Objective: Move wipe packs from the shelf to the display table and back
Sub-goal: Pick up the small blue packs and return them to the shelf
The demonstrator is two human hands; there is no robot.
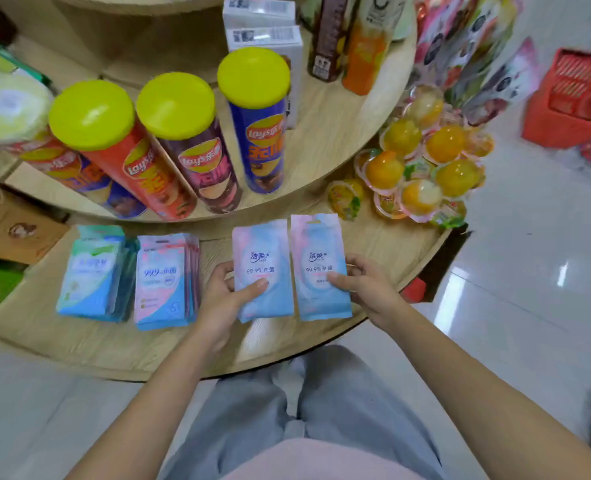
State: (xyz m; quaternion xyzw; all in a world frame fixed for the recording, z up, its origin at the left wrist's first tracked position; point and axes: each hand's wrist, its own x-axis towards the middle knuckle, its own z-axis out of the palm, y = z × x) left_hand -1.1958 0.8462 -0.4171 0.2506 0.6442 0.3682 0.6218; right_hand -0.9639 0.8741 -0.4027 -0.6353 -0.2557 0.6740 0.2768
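We have one wipe pack (pixel 263 271) clasped in our left hand (pixel 223 299) and another pack (pixel 320 268) in our right hand (pixel 367 289), both over the table's (pixel 96 341) front edge, so next, we judge, each needs laying down flat.

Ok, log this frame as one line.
left hand: holds pink-blue wipe pack | right hand: holds matching pack | over round wooden table

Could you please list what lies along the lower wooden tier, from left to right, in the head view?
Blue-green wipe stack → pink-blue wipe stack → left hand → left wipe pack → right wipe pack → right hand.
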